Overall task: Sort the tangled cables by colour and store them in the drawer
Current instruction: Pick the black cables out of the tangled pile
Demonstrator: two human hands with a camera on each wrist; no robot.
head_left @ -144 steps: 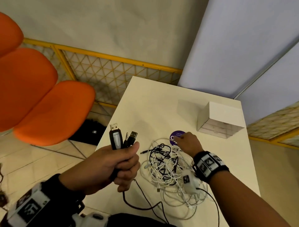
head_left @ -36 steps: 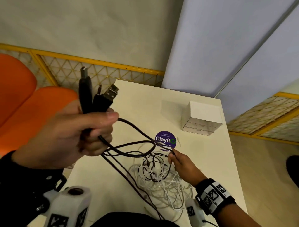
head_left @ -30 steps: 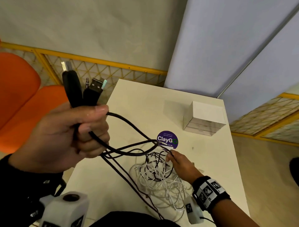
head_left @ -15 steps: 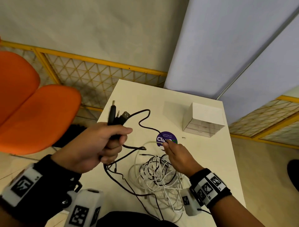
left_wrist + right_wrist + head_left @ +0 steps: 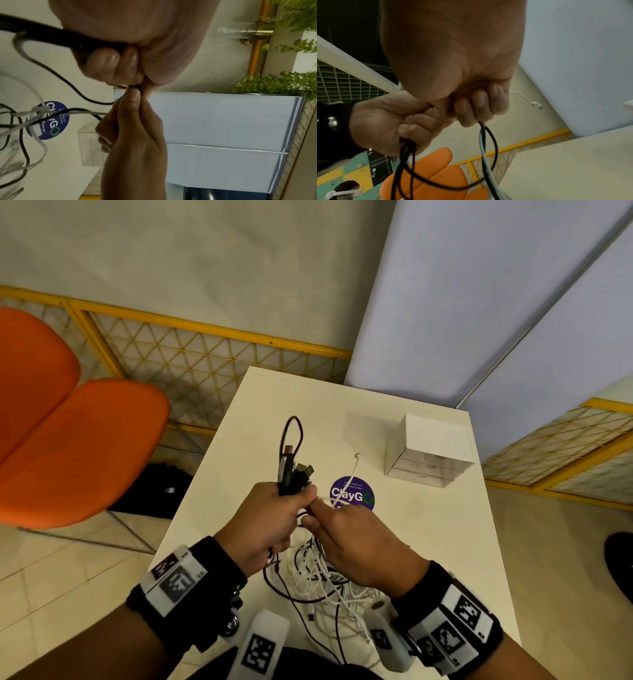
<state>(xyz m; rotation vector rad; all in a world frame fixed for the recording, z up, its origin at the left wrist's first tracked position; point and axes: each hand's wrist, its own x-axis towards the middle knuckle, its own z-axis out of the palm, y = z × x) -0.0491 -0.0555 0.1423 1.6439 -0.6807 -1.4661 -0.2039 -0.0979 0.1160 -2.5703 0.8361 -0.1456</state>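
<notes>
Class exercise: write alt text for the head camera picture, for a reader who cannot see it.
Two hands meet above a white table: the left hand grips a bundle of black cables, plugs up, and the right hand pinches a white cable. Tangled cables lie beneath; a small drawer box stands behind.

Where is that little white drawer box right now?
In the head view, the drawer box stands on the far right part of the table, beyond the round purple sticker and untouched by either hand.

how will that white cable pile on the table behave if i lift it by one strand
Probably floppy: the white cables lie in loose loops on the table. They likely drag black cables along, since the strands interlace. One white end trails free and may swing.
</notes>
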